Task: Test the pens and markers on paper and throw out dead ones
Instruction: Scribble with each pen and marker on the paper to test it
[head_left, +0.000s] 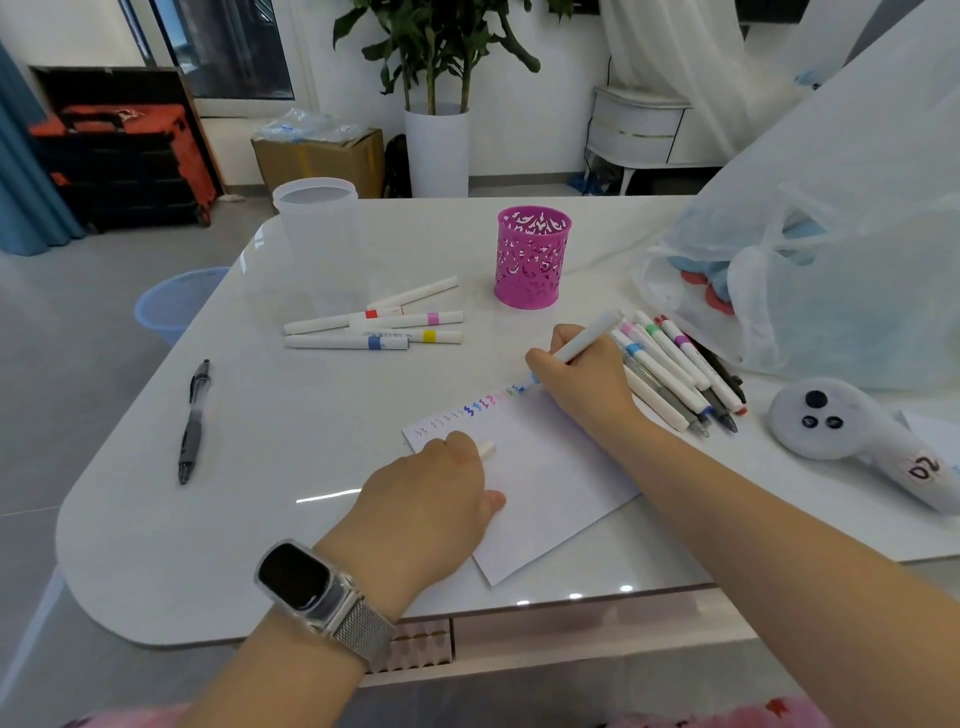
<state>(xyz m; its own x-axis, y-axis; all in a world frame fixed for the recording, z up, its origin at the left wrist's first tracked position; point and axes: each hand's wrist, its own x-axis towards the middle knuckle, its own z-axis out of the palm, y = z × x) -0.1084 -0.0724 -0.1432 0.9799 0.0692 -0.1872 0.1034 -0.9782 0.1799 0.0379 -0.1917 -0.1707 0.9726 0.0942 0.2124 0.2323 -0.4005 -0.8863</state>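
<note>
Right hand (582, 384) grips marker (587, 340); left hand (436, 493) probably clutches cap; glossy white table (208, 519).

Bare table (249, 493) lies left of the paper (545, 499); pens (675, 374) crowd its right.

White glossy table (171, 519) with rounded corners, ceiling light reflected along its near edge. Floor (62, 374) grey, tiled. Walls white. Dark window (228, 47) at rear left; blue curtain (26, 171) at far left edge. Black and orange crate (130, 161) stands against the rear wall. Cardboard box (322, 161) holds clear plastic. Tall white planter (437, 150) carries a green plant (441, 47). White cabinet (641, 130) at rear right, sheer white curtain (691, 57) behind it.
</note>
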